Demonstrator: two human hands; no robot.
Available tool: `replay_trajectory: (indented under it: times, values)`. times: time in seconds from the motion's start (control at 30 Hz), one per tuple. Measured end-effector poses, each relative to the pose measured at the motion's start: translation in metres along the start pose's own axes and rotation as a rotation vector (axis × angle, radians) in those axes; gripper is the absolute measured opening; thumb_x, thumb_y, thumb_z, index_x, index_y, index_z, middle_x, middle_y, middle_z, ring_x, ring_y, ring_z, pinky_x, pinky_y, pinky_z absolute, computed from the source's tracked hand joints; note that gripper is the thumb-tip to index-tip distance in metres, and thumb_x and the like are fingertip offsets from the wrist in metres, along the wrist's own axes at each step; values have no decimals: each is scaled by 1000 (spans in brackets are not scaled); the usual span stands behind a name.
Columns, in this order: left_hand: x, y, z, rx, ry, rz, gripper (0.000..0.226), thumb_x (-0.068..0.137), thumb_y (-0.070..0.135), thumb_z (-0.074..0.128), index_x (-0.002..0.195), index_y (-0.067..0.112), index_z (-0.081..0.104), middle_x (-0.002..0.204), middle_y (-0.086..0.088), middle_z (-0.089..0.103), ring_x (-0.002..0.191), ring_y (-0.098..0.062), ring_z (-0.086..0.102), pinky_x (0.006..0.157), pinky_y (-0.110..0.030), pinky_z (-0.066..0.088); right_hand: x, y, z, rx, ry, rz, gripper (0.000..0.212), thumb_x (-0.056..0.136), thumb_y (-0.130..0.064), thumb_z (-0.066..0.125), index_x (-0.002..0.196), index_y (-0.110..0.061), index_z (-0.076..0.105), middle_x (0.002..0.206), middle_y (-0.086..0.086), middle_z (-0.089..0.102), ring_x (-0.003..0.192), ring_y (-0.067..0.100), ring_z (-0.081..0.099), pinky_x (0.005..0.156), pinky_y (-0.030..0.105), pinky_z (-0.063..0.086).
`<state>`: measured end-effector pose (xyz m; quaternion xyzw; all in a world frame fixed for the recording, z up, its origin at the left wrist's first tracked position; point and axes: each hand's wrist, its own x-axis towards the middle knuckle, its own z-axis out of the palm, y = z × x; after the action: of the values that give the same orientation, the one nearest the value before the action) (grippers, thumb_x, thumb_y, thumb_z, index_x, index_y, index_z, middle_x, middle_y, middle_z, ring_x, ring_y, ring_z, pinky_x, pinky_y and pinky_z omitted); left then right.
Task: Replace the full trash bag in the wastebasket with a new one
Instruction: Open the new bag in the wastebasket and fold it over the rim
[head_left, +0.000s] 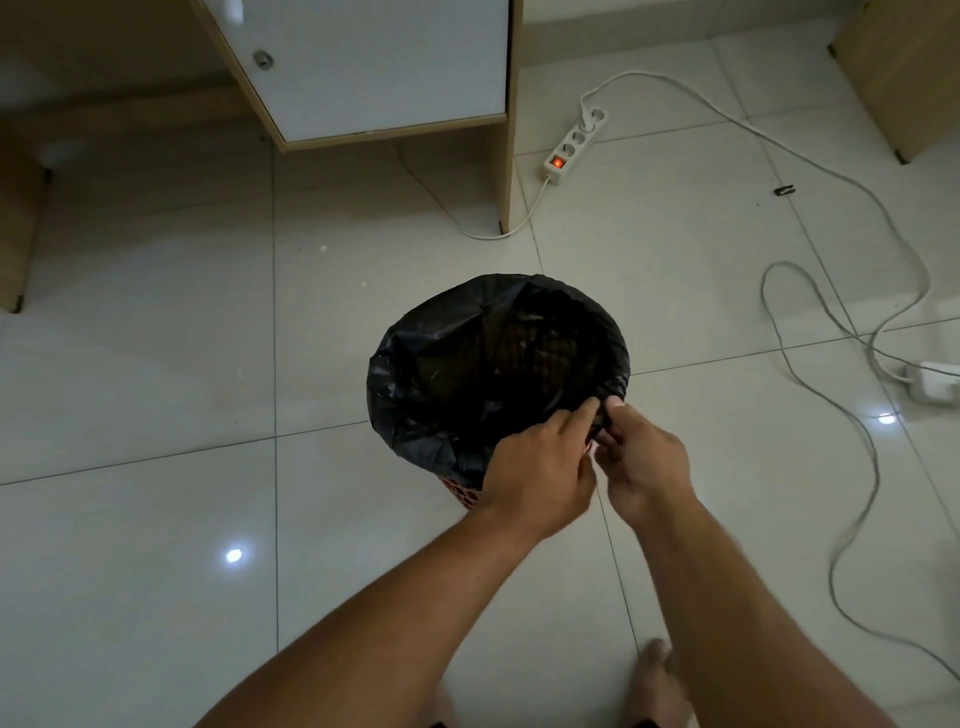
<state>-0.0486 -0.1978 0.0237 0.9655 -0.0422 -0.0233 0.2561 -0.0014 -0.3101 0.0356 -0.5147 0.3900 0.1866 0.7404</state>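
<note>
both hands, left hand and right hand, pinch the black bag at the wastebasket rim's near edge, likely to snug its slack.

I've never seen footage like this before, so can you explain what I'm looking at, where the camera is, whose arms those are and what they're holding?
There is one picture, from a camera worn on a person's head, looking down at their own bare arms. No machine is involved.

On the tiled floor stands a wastebasket, reddish mesh, lined with a black trash bag folded over its rim. The left hand and right hand both pinch the bag's edge at the near right of the rim.

Farther away lie a white power strip with its red switch lit, loose white cables and a wooden cabinet. The person's bare foot shows at the bottom.
</note>
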Motion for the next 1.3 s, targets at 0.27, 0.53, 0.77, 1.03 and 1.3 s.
replay_trajectory:
  times: [0.27, 0.53, 0.77, 1.03, 1.3]
  values:
    - [-13, 21, 14, -554, -70, -154, 60, 94, 28, 52, 150, 22, 33, 148, 1, 47, 134, -12, 45, 111, -20, 35, 25, -12, -18, -477, 56, -261, 14, 90, -15, 63, 86, -11, 77, 72, -1, 77, 67, 14, 73, 60, 24, 58]
    - [-3, -118, -20, -215, 367, -689, 67, 87, 22, 69, 147, 9, 41, 158, -18, 30, 147, -33, 27, 114, -46, 28, 85, -17, -31, -621, -2, -297, 24, 94, -19, 47, 91, -20, 70, 90, 1, 70, 84, 19, 65, 72, 31, 55]
    - [-10, -162, -28, -727, 238, -1074, 22, 94, 35, 62, 108, 18, 66, 113, -6, 70, 103, -28, 65, 89, -38, 53, 115, -30, 0, -661, -50, -337, 36, 98, -27, 61, 134, -23, 58, 106, -4, 71, 92, 10, 69, 83, 26, 55]
    - [-21, -160, -30, -681, 234, -1100, 21, 88, 33, 70, 85, 12, 72, 85, -6, 73, 87, -29, 70, 74, -40, 57, 25, 35, -60, -225, 291, -33, 42, 96, -56, 50, 110, -18, 59, 111, 5, 63, 89, 21, 62, 73, 39, 50]
    - [6, -109, -24, -679, 332, -1051, 43, 88, 23, 69, 111, 20, 33, 92, -11, 64, 84, -30, 66, 67, -35, 53, -9, 67, -1, 1, 50, 94, 36, 98, -28, 66, 127, -11, 52, 124, 12, 67, 103, 33, 71, 72, 41, 61]
